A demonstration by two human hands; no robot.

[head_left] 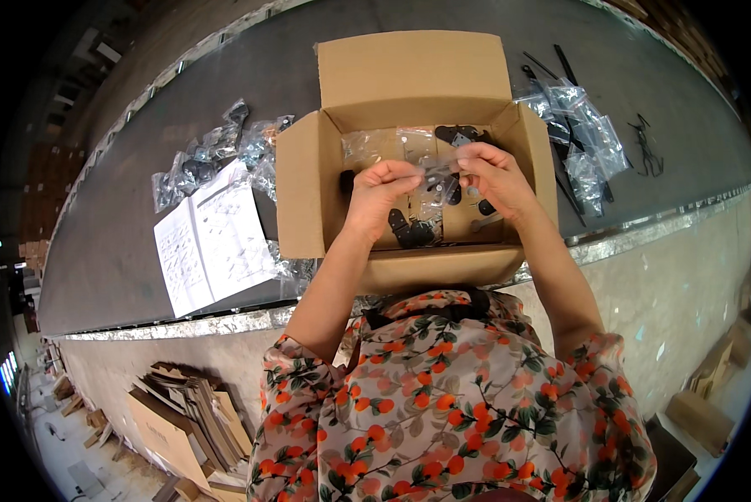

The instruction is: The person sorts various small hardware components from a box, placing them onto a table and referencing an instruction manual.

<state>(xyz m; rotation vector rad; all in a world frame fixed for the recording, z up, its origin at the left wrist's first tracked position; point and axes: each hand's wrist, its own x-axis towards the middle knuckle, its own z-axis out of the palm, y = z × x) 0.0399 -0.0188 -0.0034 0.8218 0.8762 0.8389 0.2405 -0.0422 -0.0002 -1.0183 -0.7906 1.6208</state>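
Note:
An open cardboard box (413,71) stands before me with its flaps folded out. Over its middle, my left hand (381,191) and my right hand (494,180) pinch the top of a small clear plastic bag (436,188) between them. Small parts show through the bag, too small to name. Beneath lie black metal plates with holes (411,230), other dark pieces (459,134) and more clear bags (363,146) on the box floor. My hands and the bag hide part of the contents.
Left of the box, a printed sheet with drawings (217,238) lies by bagged parts (196,167) on the dark table (309,17). To the right are clear bags (589,142), black rods (564,63) and thin dark wire pieces (646,146). Flattened cardboard (175,435) leans below.

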